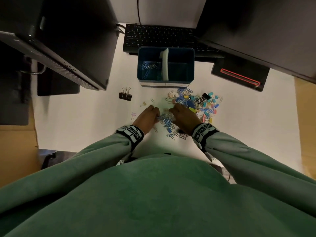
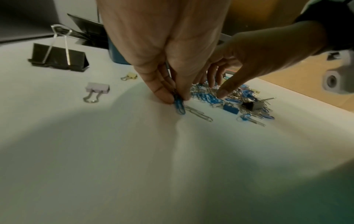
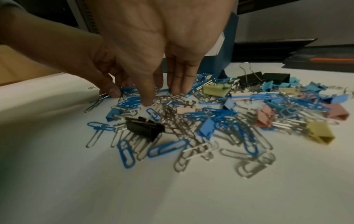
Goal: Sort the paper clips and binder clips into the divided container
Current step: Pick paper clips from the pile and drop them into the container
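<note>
A blue divided container stands behind the pile, with several paper clips in its left compartment; nothing shows in the right one. A heap of blue and silver paper clips and coloured binder clips lies on the white table. My left hand pinches a blue paper clip between thumb and fingers at the heap's left edge. My right hand reaches down with straight fingers touching the paper clips and holds nothing.
A large black binder clip stands left of the container. A yellow one and a lilac one lie apart on the left. A keyboard lies behind the container, with dark monitors on both sides.
</note>
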A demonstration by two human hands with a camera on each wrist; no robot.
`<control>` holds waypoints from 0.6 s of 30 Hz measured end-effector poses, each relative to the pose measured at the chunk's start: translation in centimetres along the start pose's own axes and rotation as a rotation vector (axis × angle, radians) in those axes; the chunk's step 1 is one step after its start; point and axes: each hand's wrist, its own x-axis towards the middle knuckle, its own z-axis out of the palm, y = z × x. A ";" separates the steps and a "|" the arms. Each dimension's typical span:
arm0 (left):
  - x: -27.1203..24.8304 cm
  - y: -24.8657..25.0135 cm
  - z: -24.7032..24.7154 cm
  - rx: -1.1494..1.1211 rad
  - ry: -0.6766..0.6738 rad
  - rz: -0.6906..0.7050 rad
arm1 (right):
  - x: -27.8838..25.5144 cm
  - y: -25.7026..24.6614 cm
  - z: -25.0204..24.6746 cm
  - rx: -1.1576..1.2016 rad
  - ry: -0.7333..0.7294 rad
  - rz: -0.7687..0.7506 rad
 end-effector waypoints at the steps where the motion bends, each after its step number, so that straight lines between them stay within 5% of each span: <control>1: 0.0 -0.1 -0.2 -0.025 0.011 -0.010 | 0.2 -0.2 0.0 0.016 0.002 0.004; 12: -1.7 -0.2 -6.2 -0.342 0.027 -0.063 | 1.7 -1.1 0.3 0.039 0.006 -0.083; 18: 0.3 1.8 -13.8 -0.410 0.135 -0.007 | 0.9 1.0 -1.6 0.370 -0.028 0.025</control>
